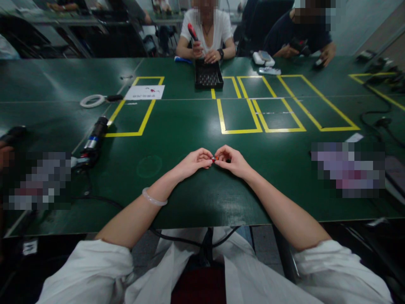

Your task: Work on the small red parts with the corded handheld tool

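Observation:
Just above the green table (190, 194), my left hand (198, 160) and my right hand (230, 160) meet fingertip to fingertip. Between them they pinch a small red and silver part (213, 160), mostly covered by the fingers, so its kind cannot be made out. A spot of orange shows at the right fingertips. Both hands have their fingers curled and closed. A pale bracelet (154, 198) circles my left wrist.
Yellow tape (240, 131) marks rectangles on the table. Across it, a person holds a red and black tool (192, 31) over a black tray (209, 84) of small parts. A black cylindrical tool (95, 137) lies left, near a white cable coil (92, 101) and a printed sheet (139, 93).

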Motion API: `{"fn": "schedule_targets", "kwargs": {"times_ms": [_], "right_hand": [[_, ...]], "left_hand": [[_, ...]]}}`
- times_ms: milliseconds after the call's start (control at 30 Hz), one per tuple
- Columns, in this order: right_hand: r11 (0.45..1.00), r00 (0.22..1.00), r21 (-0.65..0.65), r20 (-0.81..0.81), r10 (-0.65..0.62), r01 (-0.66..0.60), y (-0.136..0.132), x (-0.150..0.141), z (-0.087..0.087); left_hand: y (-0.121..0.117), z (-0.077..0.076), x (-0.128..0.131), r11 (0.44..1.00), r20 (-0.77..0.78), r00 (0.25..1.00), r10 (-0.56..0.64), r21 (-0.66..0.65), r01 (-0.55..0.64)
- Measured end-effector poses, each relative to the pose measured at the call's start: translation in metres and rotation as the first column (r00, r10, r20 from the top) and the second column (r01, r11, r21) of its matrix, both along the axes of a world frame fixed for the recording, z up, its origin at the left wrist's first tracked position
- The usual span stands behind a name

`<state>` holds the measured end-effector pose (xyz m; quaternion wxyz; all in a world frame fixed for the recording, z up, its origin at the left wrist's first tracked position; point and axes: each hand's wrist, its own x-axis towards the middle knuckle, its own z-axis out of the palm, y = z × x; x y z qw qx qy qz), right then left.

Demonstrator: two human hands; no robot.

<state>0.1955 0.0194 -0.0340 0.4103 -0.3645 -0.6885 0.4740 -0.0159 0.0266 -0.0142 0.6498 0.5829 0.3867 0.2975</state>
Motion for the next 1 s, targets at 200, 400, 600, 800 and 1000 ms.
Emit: {"fn": "schedule_targets", "kwargs": {"times_ms": [200,400,600,800,1000], "right_hand": [[0.995,0.995,0.103,0.097,-0.021,0.011,-0.0001,-0.0003,-0.0005],[0.977,0.984,0.212,0.169,-0.045,0.009,-0.0015,0.001,-0.0001],[0.963,0.976,0.268,0.211,-0.048,-0.011,-0.0031,0.0005,0.0036],[0.949,0.965,0.315,0.253,-0.069,-0.015,-0.0045,0.0003,0.0055],[0.936,0.953,0.351,0.292,-0.082,-0.027,-0.0056,0.0004,0.0069]], "left_hand": [[0.0001,-0.0007,-0.0005,1.0,0.004,1.0,-0.01,0.01,0.01],[-0.0001,0.0001,-0.0006,1.0,0.013,1.0,-0.011,0.016,0.011],[0.0004,-0.001,-0.0004,1.0,0.001,1.0,-0.015,0.012,0.015],[-0.0007,0.0019,-0.0004,1.0,-0.004,1.0,-0.015,0.003,0.015],[0.0007,0.0021,-0.0009,1.0,-0.007,1.0,-0.022,0.001,0.022]]}}
